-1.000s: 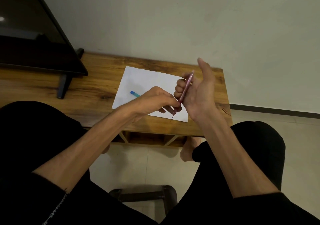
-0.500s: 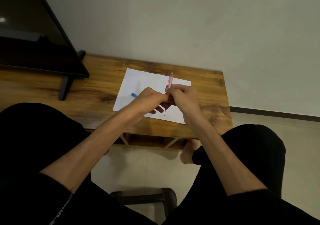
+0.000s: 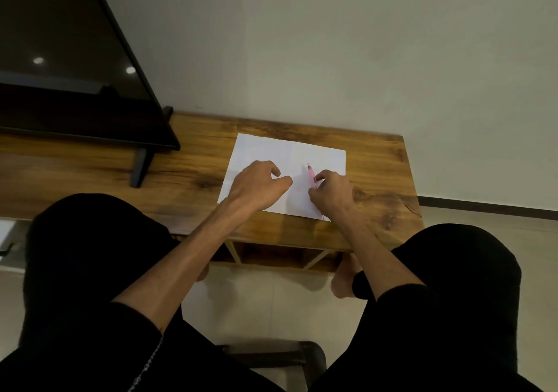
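A dark television (image 3: 69,68) stands on the wooden table (image 3: 187,168).

The pink pen (image 3: 311,176) is blurred, its lower half hidden by the right hand (image 3: 330,193); the television (image 3: 69,68) is cut off at the left edge.

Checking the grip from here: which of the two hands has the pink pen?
The right hand: its fingers pinch the pink pen over the white paper. The left hand holds nothing, fingers loosely curled.

pink pen (image 3: 311,175) | slim, upper end blurred | tilted over white paper (image 3: 271,153) | paper flat on table
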